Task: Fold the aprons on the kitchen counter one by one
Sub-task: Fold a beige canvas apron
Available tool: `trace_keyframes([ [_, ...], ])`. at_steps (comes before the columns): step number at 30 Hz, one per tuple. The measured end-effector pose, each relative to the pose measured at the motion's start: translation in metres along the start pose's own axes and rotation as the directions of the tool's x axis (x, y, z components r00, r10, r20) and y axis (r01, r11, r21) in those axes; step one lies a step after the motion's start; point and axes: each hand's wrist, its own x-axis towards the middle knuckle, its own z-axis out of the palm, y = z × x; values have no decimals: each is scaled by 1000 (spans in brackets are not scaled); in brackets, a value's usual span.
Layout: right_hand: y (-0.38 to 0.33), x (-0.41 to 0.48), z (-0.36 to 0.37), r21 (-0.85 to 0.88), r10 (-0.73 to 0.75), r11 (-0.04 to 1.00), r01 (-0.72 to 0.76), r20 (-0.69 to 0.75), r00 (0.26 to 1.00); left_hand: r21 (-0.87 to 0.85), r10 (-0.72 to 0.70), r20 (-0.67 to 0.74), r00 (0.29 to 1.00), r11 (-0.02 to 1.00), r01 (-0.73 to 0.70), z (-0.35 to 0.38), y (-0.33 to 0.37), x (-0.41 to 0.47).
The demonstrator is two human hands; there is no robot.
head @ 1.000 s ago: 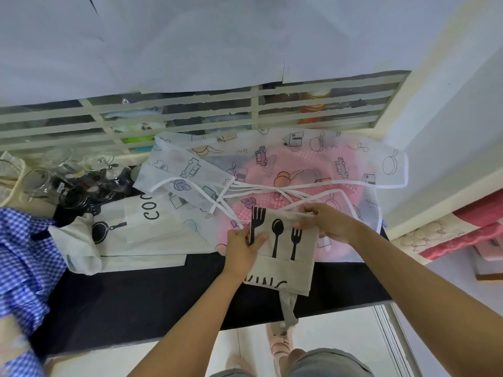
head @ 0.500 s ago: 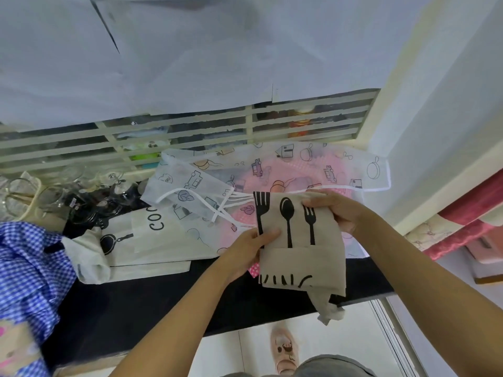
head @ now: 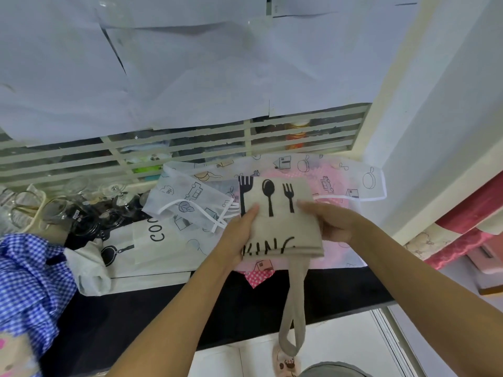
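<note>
I hold the folded beige apron (head: pixel 277 221) just above the black counter (head: pixel 163 317), my left hand (head: pixel 236 238) and right hand (head: pixel 332 224) each closed on one side edge. Its strap loop (head: pixel 295 308) hangs loose. The fold seems nearly finished; next I should tuck the strap in and put the apron aside.

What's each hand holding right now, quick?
Left hand: grips the left edge of the folded beige apron, thumb on top.
Right hand: grips the same apron's right edge.
</note>
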Motion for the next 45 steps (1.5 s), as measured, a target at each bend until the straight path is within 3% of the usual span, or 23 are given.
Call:
trace_keyframes([
  [3, -22, -1, 6, -131, -65, 989, 74, 72, 995, 288, 215, -9, 977, 936, -203, -10, 33, 9],
  [5, -53, -3, 16, -223, -221, 950, 217, 9, 975, 434, 384, 109, 917, 812, -392, -16, 64, 9],
  [7, -80, -6, 22, -395, -447, 834, 386, -73, 891, 550, 500, 198, 843, 655, -518, -19, 98, 7],
  [9, -102, -10, 25, -509, -639, 702, 497, -144, 756, 676, 641, 305, 704, 375, -635, -21, 127, 10],
  [10, -109, -16, 28, -571, -736, 608, 552, -144, 662, 726, 709, 400, 580, 141, -673, -21, 139, 11],
  [12, -121, -23, 30, -717, -916, 261, 647, 28, 400, 732, 753, 561, 344, -258, -630, -21, 157, 14],
  [13, -121, -24, 30, -757, -943, 108, 645, 127, 307, 716, 757, 596, 268, -351, -604, -20, 162, 10],
  [14, -118, -25, 30, -766, -936, 46, 641, 192, 296, 710, 763, 607, 223, -396, -582, -22, 160, 12],
  [15, -110, -23, 27, -756, -926, 85, 649, 181, 332, 709, 763, 615, 201, -422, -565, -23, 153, 14],
  [16, -98, -20, 24, -732, -907, 146, 665, 170, 385, 715, 762, 616, 201, -432, -550, -23, 141, 18],
  [17, -82, -17, 19, -724, -888, 191, 663, 161, 432, 727, 754, 609, 247, -406, -553, -25, 124, 23],
  [20, -21, 7, -13, -835, -790, 219, 505, 152, 594, 819, 668, 518, 534, -207, -536, -31, 61, 35],
  [21, -4, 13, -25, -882, -745, 247, 402, 93, 660, 819, 590, 538, 602, -199, -537, -32, 36, 36],
  [23, 34, 16, -44, -926, -655, 310, 214, -45, 755, 828, 356, 559, 749, -278, -487, -34, -15, 38],
  [25, 69, 10, -48, -929, -513, 344, 137, -63, 856, 872, 270, 484, 832, -222, -436, -36, -62, 50],
  [28, 108, 4, -30, -932, -375, 323, 166, 35, 926, 892, 198, 452, 870, -120, -437, -21, -97, 41],
  [30, 126, 4, -10, -962, -334, 211, 175, 97, 937, 885, 262, 465, 846, -128, -447, -2, -101, 30],
  [32, 142, 9, 7, -981, -351, 73, 182, 145, 925, 910, 263, 414, 871, -135, -392, 12, -108, 26],
  [35, 161, 17, 13, -992, -440, 59, 114, 77, 895, 902, 265, 431, 862, -100, -421, 22, -116, 22],
  [38, 183, 16, -1, -992, -425, 3, 126, 113, 898, 901, 232, 415, 880, -240, -361, 6, -138, 22],
  [42, 198, 16, -17, -987, -421, 35, 159, 130, 898, 869, 189, 455, 870, -306, -388, -28, -161, 26],
  [43, 194, 15, -17, -986, -424, 56, 158, 120, 898, 863, 160, 482, 862, -259, -434, -34, -159, 29],
  [45, 183, 14, -19, -982, -404, 108, 156, 100, 909, 850, 157, 524, 837, -38, -526, -43, -154, 31],
])
